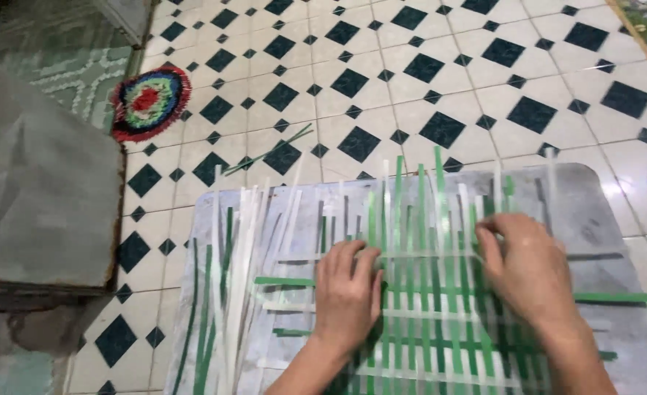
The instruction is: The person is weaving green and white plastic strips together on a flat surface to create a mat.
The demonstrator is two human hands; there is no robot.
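A lattice of green and white plastic strips (433, 307) lies woven on a grey board (594, 212) on the floor. My left hand (347, 289) rests flat on the strips at the left side of the weave, fingers together and pointing away from me. My right hand (524, 267) presses on the right side, its fingertips curled at a white crosswise strip (411, 254). Loose white strips (247, 263) and green strips (206, 314) lie fanned out to the left of my left hand.
The floor is white tile with dark diamond insets (411, 88). A round multicoloured mat (150, 101) lies at the upper left, beside a grey slab (38, 190). Two loose green strips (269, 152) rest on the tiles beyond the board.
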